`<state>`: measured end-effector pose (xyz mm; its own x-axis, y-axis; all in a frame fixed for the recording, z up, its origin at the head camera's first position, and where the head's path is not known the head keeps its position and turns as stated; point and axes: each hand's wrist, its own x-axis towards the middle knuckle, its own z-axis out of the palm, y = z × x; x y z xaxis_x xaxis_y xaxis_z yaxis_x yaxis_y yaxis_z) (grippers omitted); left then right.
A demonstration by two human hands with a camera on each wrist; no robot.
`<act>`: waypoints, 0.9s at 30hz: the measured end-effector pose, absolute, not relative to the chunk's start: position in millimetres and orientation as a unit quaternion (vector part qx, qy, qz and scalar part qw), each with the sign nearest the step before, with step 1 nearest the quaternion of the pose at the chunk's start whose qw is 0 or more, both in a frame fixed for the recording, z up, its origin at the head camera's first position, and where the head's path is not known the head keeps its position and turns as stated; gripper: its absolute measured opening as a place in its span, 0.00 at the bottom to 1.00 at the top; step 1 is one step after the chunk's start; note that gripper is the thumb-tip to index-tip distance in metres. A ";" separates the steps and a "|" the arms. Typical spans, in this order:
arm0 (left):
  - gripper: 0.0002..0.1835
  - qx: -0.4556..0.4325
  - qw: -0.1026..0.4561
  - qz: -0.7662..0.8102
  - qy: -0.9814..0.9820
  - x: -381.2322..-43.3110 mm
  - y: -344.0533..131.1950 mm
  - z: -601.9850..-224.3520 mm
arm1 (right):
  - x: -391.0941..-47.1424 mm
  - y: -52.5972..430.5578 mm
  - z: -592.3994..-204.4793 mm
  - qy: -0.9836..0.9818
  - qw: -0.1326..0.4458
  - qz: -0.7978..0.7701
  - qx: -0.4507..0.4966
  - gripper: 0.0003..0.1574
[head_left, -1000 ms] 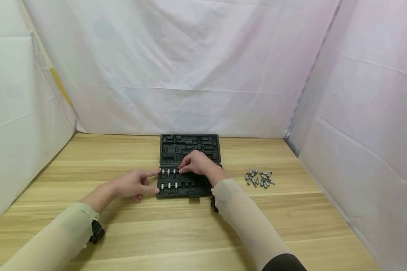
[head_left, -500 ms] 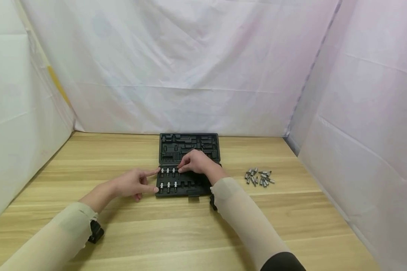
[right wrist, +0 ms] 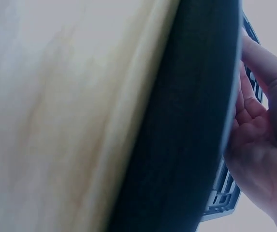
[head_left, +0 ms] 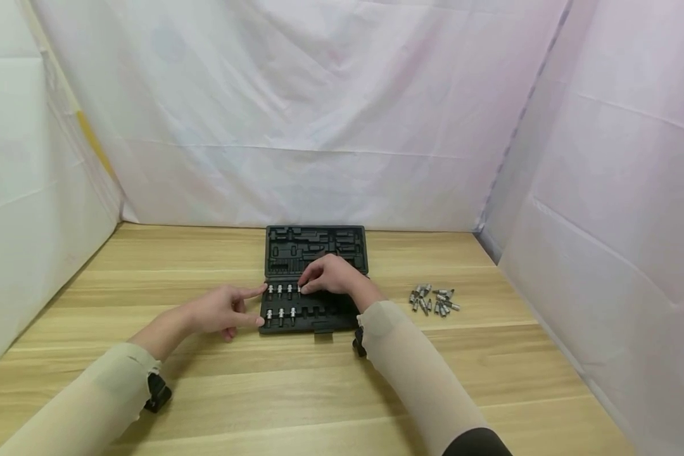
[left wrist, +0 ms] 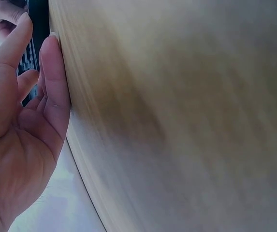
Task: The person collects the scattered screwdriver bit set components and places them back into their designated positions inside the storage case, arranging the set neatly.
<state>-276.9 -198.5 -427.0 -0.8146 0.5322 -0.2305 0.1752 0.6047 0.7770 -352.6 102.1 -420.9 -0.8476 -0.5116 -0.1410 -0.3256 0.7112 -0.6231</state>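
A black molded tool case [head_left: 313, 324] lies unfolded on the wooden table, its lid toward the back. Short silver bit sockets [head_left: 281, 313] sit in two rows at the left of its near half, three of them in the front row. My right hand [head_left: 333, 275] reaches over the case, and its thumb and index finger pinch a bit socket [head_left: 299, 289] at the right end of the back row. At the case's left edge, my left hand [head_left: 219, 310] touches it with outstretched index finger and thumb. In the right wrist view the case's wall [right wrist: 191, 96] hides part of the right fingers.
A loose pile of bit sockets [head_left: 433, 299] lies on the table [head_left: 296, 392] to the right of the case. White cloth [head_left: 296, 114] hangs behind the table and along both sides. Each wrist carries a black camera mount [head_left: 158, 392].
The silver end of the pinched bit socket now shows beside the right fingertips, standing in line with the back row. The left hand keeps its place at the case edge.
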 end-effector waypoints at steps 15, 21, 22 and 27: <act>0.49 0.201 0.223 0.395 0.868 -276.4 -199.5 -429.0 | -351.8 91.9 -416.9 0.926 0.139 -0.270 -0.225 0.07; 0.50 0.202 0.225 0.394 0.868 -276.0 -198.7 -429.2 | -349.7 92.5 -418.0 0.927 0.145 -0.273 -0.210 0.05; 0.50 0.202 0.225 0.394 0.868 -275.9 -198.5 -429.3 | -349.3 92.9 -418.5 0.927 0.145 -0.275 -0.210 0.05; 0.50 0.201 0.224 0.395 0.868 -275.4 -198.1 -429.3 | -348.2 93.9 -420.4 0.924 0.139 -0.284 -0.215 0.04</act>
<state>-275.4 -198.1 -429.3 -0.8186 0.5261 -0.2307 0.1718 0.6074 0.7756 -348.2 93.9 -420.4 -0.8687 -0.4769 -0.1340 -0.3194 0.7460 -0.5844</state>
